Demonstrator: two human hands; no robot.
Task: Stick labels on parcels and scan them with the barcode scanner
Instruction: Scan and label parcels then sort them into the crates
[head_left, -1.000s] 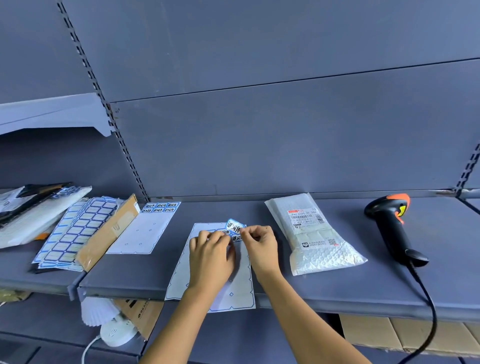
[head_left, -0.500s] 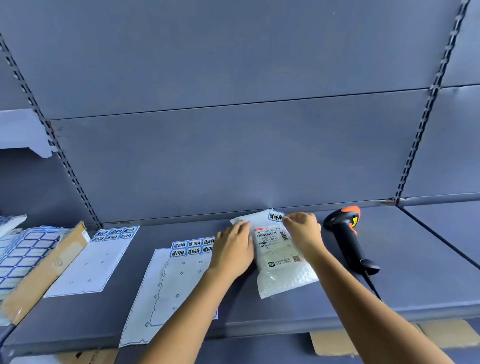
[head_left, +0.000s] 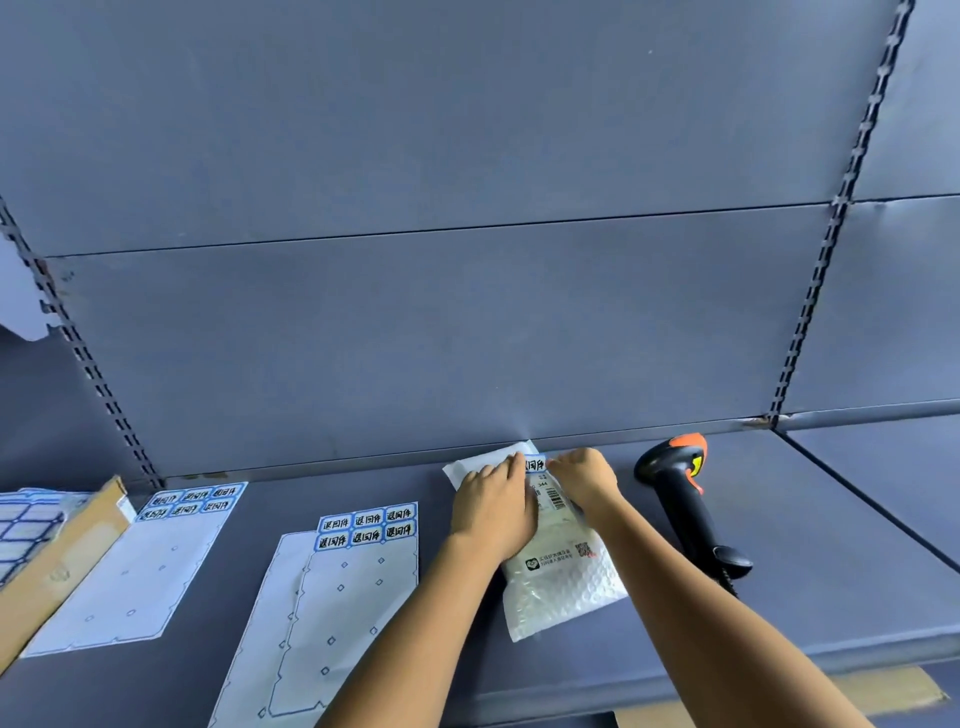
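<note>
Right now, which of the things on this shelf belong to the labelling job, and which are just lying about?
In use: parcel; blue label, touched by left hand and right hand; label sheet beside it; barcode scanner.
Lying about: second label sheet; cardboard piece; blue-grid sheets at far left.

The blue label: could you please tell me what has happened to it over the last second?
Both hands peeled the blue label off the label sheet and carried it right onto the far end of the parcel, where the left hand and right hand now touch it. The parcel, scanner and sheet stayed put.
</note>
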